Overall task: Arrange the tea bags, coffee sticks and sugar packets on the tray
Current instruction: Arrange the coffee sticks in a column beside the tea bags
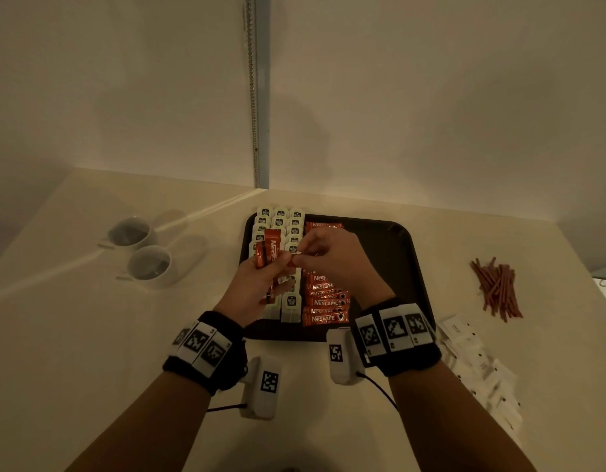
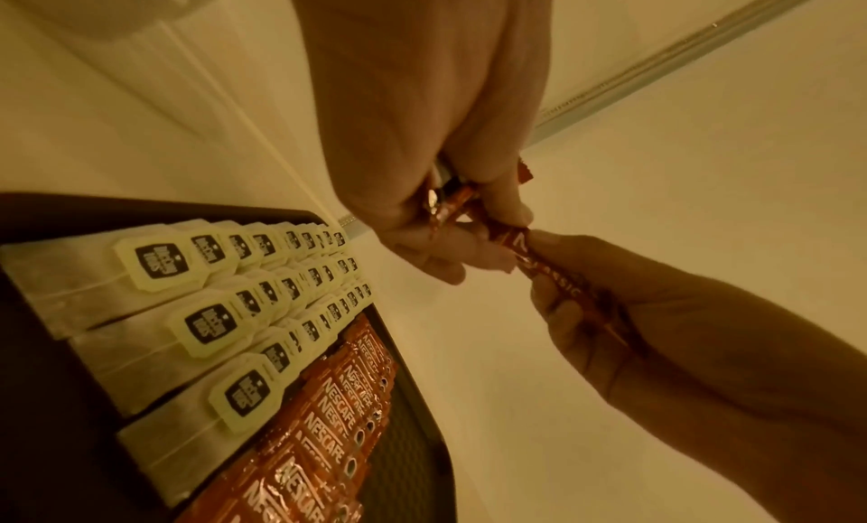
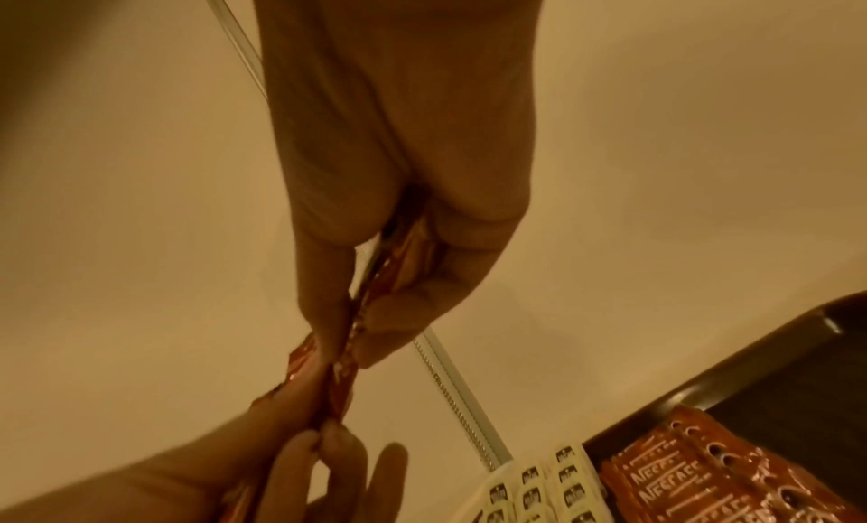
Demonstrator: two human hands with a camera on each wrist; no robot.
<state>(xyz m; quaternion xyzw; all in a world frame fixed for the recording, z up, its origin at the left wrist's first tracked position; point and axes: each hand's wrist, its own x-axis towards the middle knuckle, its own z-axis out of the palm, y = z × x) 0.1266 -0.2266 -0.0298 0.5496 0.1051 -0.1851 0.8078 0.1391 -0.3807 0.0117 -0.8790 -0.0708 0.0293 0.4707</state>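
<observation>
The left hand (image 1: 260,277) grips a bundle of Nescafé coffee sticks (image 1: 266,255); the right hand (image 1: 323,257) pinches one stick's (image 2: 556,271) end. They look light, thin and slippery; better to hold it mid-length, below the pinch.

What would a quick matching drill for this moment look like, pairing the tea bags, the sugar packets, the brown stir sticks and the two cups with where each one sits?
Things:
1. tea bags
2. sugar packets
3. brown stir sticks
4. two cups

Places:
A. loose pile on the table, right of the tray, farther from the person
B. on the table, left of the tray
C. in rows on the left part of the tray
D. heaped on the table by the right wrist

Pairs: 1-C, 2-D, 3-A, 4-B
</observation>
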